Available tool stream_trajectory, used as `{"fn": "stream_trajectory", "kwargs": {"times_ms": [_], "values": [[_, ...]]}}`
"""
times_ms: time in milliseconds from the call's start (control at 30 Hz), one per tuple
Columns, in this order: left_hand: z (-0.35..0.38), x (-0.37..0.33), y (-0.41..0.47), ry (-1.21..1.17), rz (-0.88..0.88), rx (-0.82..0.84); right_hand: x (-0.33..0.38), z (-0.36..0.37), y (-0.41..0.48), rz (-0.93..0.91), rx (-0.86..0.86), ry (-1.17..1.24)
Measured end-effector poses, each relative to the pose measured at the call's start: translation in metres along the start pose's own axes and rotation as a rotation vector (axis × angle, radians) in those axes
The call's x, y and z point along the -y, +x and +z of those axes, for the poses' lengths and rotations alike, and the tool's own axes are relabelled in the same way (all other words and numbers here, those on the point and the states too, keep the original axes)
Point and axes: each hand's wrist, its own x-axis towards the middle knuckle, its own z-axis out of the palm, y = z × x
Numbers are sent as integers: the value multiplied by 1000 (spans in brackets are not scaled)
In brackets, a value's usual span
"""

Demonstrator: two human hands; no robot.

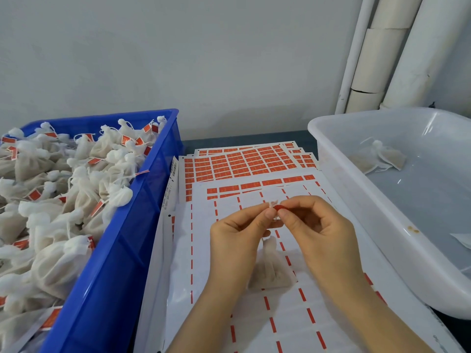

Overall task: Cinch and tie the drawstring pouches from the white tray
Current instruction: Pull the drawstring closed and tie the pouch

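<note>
A small beige mesh drawstring pouch (270, 270) hangs below my hands over the label sheets, its string running up to my fingertips. My left hand (237, 235) pinches the string ends. My right hand (313, 225) pinches a small red label (279, 207) at the same spot, touching my left fingertips. The white tray (356, 200) stands at the right, holding one loose pouch (382, 156) at its far end and a scrap of another (462, 239) at the frame edge.
A blue crate (132, 240) at the left is heaped with tied pouches carrying red labels. Sheets of red labels (244, 161) cover the table between crate and tray, the nearer ones mostly peeled. White pipes (377, 59) stand against the wall at back right.
</note>
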Motion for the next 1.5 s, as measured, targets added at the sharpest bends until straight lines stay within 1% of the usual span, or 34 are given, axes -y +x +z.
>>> {"fn": "stream_trajectory", "kwargs": {"times_ms": [100,200,333,567,767,1033,1167,1333,1500], "values": [[0,0,1,-33,-31,-3,2,-1,1,-28,7,-19],[-1,1,1,-68,-76,16,2,-2,1,-9,21,9],[0,0,0,-76,-90,28,1,-2,1,2,34,19],[1,-2,0,-67,-91,45,-2,0,3,98,-54,89],[1,-2,0,-35,-79,16,-3,0,4,116,-65,88],[1,-3,0,-35,-67,43,-4,0,4,127,-68,92],[2,-3,0,-12,-67,21,-5,0,5,127,-68,88],[2,-2,0,64,-22,-31,-6,1,4,111,-88,68],[2,0,1,105,18,-39,-6,3,1,73,-120,24]]}}
